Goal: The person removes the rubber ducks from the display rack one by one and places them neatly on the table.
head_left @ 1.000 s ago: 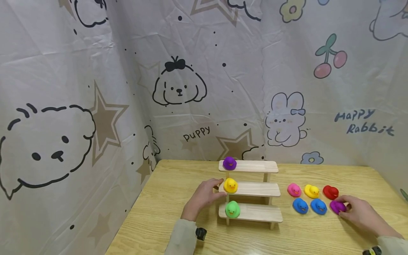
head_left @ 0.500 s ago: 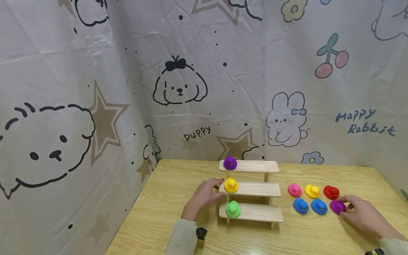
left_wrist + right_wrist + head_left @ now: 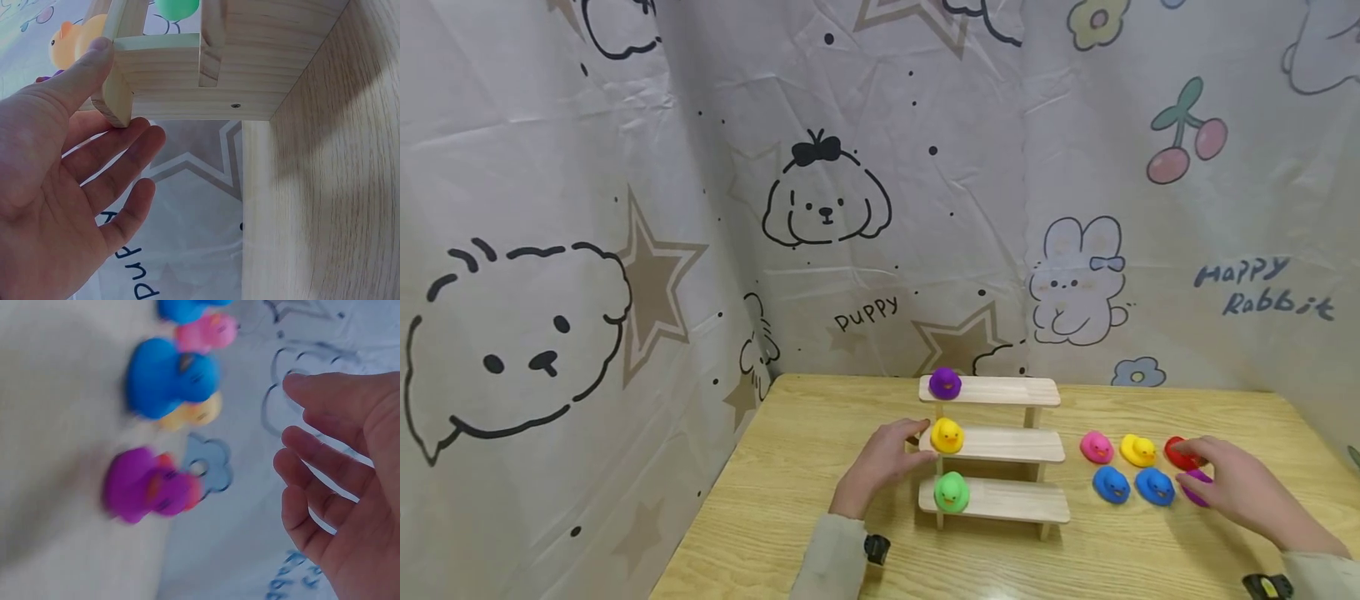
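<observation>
My left hand (image 3: 887, 462) grips the left end of the middle board of a three-tier wooden shelf (image 3: 1007, 446); in the left wrist view the thumb lies on one side of the board and fingers behind it. At the boards' left ends sit a violet duck (image 3: 945, 383) on top, a yellow duck (image 3: 947, 436) in the middle and a green duck (image 3: 952, 492) at the bottom. My right hand (image 3: 1243, 492) hovers over a magenta-purple duck (image 3: 140, 484), partly hiding it and a red duck (image 3: 1180, 452) in the head view. The right wrist view shows nothing between its loosely bent fingers.
Right of the shelf, on the wood-grain table (image 3: 775, 467), stand a pink duck (image 3: 1097, 447), another yellow duck (image 3: 1138, 450) and two blue ducks (image 3: 1111, 485). A printed curtain (image 3: 880, 275) hangs behind and at the sides.
My right hand has come off the purple duck and risen slightly above it; its fingers were around the duck before. The left hand keeps its hold on the shelf.
</observation>
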A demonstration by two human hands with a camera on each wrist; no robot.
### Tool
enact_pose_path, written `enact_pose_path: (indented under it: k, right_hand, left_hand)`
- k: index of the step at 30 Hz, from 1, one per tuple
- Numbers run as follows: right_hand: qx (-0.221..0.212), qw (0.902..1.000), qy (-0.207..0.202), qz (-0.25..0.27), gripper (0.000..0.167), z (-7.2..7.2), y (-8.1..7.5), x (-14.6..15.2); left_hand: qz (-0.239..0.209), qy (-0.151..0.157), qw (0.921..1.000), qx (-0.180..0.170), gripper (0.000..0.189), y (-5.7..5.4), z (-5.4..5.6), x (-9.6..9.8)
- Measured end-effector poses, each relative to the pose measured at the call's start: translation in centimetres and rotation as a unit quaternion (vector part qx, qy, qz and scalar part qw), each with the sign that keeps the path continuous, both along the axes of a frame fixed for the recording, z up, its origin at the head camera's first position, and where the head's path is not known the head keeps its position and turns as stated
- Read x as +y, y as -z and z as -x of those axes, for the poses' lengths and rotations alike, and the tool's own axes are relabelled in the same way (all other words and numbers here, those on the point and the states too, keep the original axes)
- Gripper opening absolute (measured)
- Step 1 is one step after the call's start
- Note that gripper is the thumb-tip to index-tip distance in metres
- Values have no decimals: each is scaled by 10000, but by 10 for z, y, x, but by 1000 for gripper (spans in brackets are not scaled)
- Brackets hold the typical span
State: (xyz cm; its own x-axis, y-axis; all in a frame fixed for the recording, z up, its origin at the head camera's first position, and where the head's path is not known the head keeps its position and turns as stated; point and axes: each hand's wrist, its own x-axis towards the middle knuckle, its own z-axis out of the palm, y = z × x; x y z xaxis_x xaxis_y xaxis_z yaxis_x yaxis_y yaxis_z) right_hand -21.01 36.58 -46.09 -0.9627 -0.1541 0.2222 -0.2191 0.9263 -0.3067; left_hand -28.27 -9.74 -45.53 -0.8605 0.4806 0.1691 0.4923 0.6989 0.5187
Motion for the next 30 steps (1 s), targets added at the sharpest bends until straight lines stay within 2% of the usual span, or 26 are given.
enact_pose_path:
  k: [4,10,18,24,30]
  right_hand:
    - [365,9990,-258,-59,38,-2,-14,-18]
    - [548,9970,-547,16,38,-1,-32,-46]
    - [1078,9902,-887,-96,37,3,-42,-77]
    - [1154,9875,-1075,-61,37,6,-53,-95]
    - [1278,9840,-1239,-75,37,10,-60,-108]
  left_hand:
    - [20,-7,10000,-27,57,0,0,3]
    - [77,-15,10000,-9,57,1,0,4]
    - [179,-2,9998,79,58,0,-1,1]
    - [281,45,9994,186,58,-1,0,0]
    - [115,137,9997,152,59,2,2,-2]
